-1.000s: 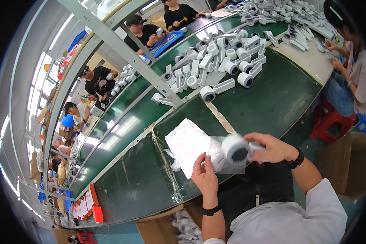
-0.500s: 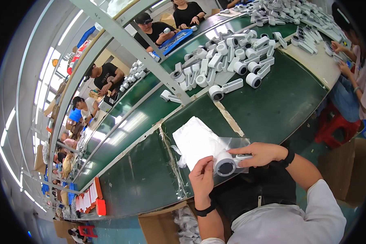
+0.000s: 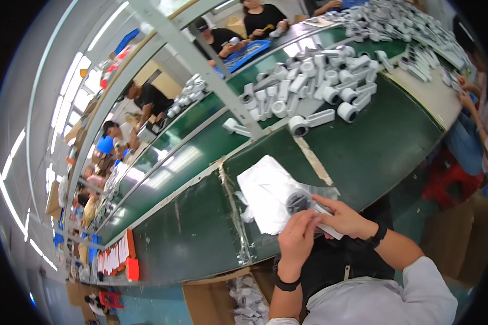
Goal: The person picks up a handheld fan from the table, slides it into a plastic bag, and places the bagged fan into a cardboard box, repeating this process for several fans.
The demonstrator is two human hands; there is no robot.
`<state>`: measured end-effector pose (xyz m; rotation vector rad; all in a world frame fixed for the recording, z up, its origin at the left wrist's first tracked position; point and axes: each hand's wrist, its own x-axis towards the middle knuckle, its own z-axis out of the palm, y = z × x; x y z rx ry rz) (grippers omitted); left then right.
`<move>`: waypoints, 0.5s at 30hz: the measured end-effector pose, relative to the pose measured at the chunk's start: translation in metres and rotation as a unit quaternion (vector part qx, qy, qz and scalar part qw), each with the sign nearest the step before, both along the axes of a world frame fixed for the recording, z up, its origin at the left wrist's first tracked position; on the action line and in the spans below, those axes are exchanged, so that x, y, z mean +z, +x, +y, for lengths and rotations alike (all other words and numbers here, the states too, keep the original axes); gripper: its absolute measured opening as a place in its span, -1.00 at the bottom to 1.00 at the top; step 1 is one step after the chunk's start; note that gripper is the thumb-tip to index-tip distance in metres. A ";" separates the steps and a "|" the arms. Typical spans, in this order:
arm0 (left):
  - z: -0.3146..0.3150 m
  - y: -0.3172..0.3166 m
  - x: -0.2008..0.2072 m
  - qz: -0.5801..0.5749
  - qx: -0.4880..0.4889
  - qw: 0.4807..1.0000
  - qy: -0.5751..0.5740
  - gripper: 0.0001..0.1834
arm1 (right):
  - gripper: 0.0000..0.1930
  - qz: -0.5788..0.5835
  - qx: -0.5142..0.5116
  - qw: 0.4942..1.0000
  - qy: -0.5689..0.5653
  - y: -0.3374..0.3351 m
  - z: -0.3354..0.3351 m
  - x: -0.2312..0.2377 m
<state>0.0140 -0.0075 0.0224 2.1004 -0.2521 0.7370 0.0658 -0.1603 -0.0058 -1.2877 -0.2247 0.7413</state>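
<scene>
A white handheld device with a round dark-faced head (image 3: 298,202) and a straight handle lies over a stack of thin white sheets or bags (image 3: 263,187) at the table's near edge. My right hand (image 3: 348,218) is closed round its handle, thumb and fingers along the sides. Just below the head, my left hand (image 3: 296,238) is pinched, its fingertips against the device; anything thin between them is too small to make out. A clear plastic piece (image 3: 326,192) sticks out beyond my right hand.
A large heap of similar white devices (image 3: 309,81) lies across the green table (image 3: 385,124). A metal post (image 3: 217,86) rises at the left of the heap. Red-orange boxes (image 3: 119,257) stand at the far left. An open carton (image 3: 203,300) sits below the edge. Several co-workers surround the tables.
The device's head has turned and shifted up over the white stack. My left hand has moved right, closer to my right hand, and its fingers now meet the device below its head.
</scene>
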 end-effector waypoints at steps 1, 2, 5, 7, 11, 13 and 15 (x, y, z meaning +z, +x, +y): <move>0.002 -0.001 0.000 -0.005 0.010 1.000 0.026 -0.79 | -0.33 0.028 -0.001 0.999 0.037 0.000 0.008 -0.005; 0.003 0.001 -0.006 -0.022 -0.008 1.000 0.021 -0.75 | -0.32 0.013 -0.022 0.998 0.059 -0.002 0.011 -0.010; -0.002 0.002 -0.011 -0.016 -0.017 1.000 -0.011 -0.65 | -0.32 0.052 -0.073 0.991 0.102 -0.006 0.011 -0.010; -0.001 0.002 -0.012 -0.040 -0.022 0.999 -0.024 -0.62 | -0.34 0.026 -0.073 0.992 0.104 -0.005 0.007 -0.018; 0.010 -0.004 -0.006 -0.035 0.052 0.998 -0.030 -0.66 | -0.37 -0.043 -0.050 0.998 0.013 -0.003 0.013 0.003; 0.015 -0.007 -0.006 -0.020 0.083 0.996 -0.024 -0.69 | -0.38 -0.061 -0.050 0.997 -0.013 -0.003 0.018 0.008; 0.015 -0.009 -0.008 0.008 0.047 0.998 0.051 -0.78 | -0.38 -0.063 -0.051 0.997 -0.017 -0.002 0.022 0.004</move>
